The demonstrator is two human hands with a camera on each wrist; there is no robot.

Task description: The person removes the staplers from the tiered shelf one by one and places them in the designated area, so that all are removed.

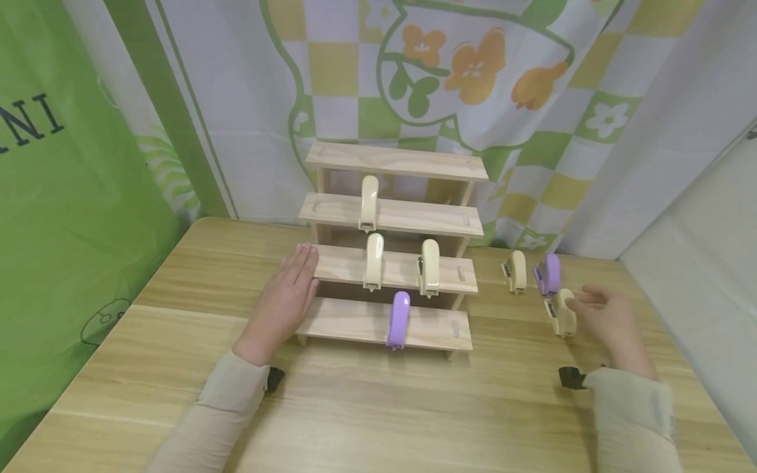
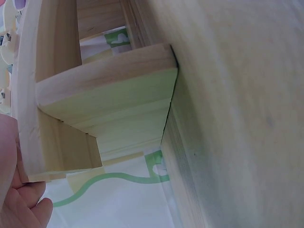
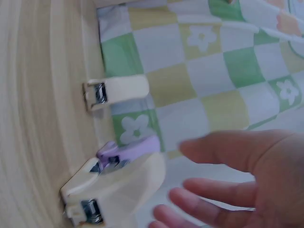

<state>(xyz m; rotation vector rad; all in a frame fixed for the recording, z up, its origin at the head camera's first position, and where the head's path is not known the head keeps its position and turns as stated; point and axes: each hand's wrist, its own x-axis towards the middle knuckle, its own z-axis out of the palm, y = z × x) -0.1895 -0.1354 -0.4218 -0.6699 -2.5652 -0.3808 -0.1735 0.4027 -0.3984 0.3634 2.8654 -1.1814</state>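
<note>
A four-tier wooden display rack (image 1: 343, 263) stands on the table, several small staplers upright on its tiers. My left hand (image 1: 284, 295) rests against the rack's left end at the second tier from the bottom, its fingers straight in the head view. In the left wrist view, fingertips (image 2: 35, 202) show by the board's end. My right hand (image 1: 609, 322) is beside a cream stapler (image 1: 562, 313) at the right. In the right wrist view a gap separates its spread fingers from that stapler (image 3: 128, 190). Behind stand a purple stapler (image 1: 549, 274) and another cream stapler (image 1: 516, 271).
On the rack, a purple stapler (image 1: 399, 320) stands on the bottom tier. Two cream staplers (image 1: 374, 261) are on the tier above, and one cream stapler (image 1: 368, 202) on the third. A patterned curtain (image 1: 331, 72) hangs behind; green cloth (image 1: 65, 217) hangs at the left.
</note>
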